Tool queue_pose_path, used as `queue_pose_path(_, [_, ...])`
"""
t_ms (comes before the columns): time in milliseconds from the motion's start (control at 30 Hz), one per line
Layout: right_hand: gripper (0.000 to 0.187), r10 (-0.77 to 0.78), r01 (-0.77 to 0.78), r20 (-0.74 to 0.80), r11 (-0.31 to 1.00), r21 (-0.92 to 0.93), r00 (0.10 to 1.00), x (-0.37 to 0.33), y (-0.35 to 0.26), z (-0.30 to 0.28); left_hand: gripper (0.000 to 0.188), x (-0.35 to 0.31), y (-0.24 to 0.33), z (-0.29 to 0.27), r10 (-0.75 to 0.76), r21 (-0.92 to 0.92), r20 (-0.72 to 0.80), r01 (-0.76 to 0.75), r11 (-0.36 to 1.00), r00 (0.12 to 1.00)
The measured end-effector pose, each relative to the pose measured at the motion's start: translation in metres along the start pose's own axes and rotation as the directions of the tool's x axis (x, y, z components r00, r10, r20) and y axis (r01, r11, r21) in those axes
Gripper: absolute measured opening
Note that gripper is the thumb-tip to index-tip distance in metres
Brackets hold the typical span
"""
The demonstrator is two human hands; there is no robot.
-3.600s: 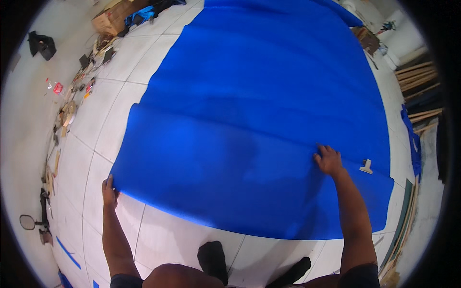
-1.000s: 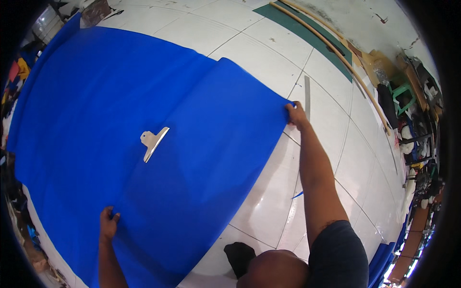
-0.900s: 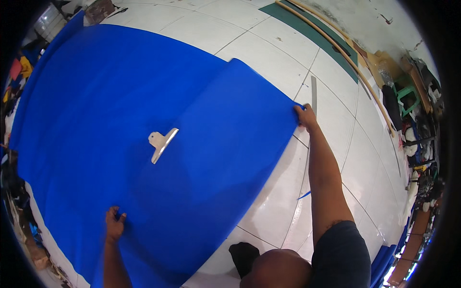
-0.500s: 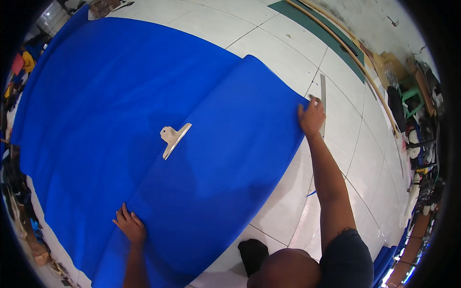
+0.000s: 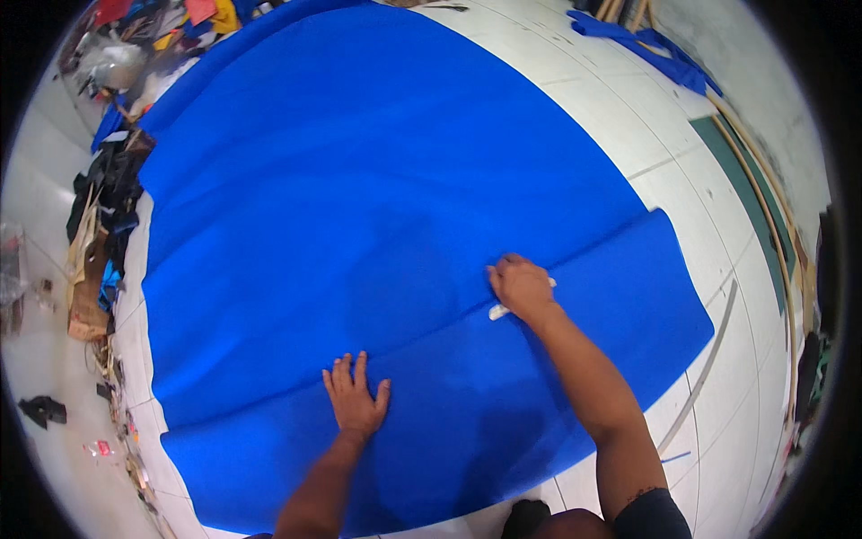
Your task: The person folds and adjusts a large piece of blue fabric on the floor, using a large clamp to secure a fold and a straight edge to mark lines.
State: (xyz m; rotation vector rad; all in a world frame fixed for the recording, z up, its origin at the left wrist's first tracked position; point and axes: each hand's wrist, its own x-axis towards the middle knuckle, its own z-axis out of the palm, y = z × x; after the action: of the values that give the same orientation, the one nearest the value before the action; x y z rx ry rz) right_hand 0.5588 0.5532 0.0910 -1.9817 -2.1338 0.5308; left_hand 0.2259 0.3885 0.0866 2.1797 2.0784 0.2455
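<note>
A large sheet of blue fabric (image 5: pixel 386 207) lies spread over the floor, its near part folded back over itself. My left hand (image 5: pixel 356 395) rests flat on the folded layer with fingers spread, just short of the fold's edge. At that edge, further right, my right hand (image 5: pixel 521 286) is closed over a wide silver metal bulldog clip (image 5: pixel 499 313). Only the two ends of the clip show; the rest is under the hand. Whether its jaws are pinched on the fabric cannot be seen.
White floor tiles (image 5: pixel 593 99) border the fabric. A metal ruler (image 5: pixel 702 382) lies to the right, with wooden poles (image 5: pixel 759 180) and a green sheet (image 5: pixel 743 180) along the wall. Scraps and cardboard (image 5: pixel 90 287) are heaped at the left. A blue cloth (image 5: pixel 642 49) lies at the far right.
My right hand has left the fabric's right corner and closed over the bulldog clip. My left hand still lies on the folded layer. The view has turned and shifted.
</note>
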Motion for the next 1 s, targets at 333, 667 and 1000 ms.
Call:
queue_pose_path(333, [0.023,-0.162,0.288,-0.61,0.951,0.113,0.775,-0.007,-0.017,-0.031,0.068,-0.005,0.002,0.006,-0.008,-0.037,-0.007,0.007,0.999,1.0])
queue_pose_path(667, [0.053,0.442,-0.304,-0.135,0.778,0.55,0.887,-0.232,-0.038,-0.071,0.064,-0.012,-0.062,-0.053,0.081,-0.316,-0.027,-0.085,0.945,0.996])
queue_pose_path(1000, [0.043,0.685,-0.459,0.493,-0.253,0.852,0.537,-0.472,0.016,0.026,0.029,-0.225,-0.305,-0.171,0.002,-0.045,0.259,0.01,0.999,0.966])
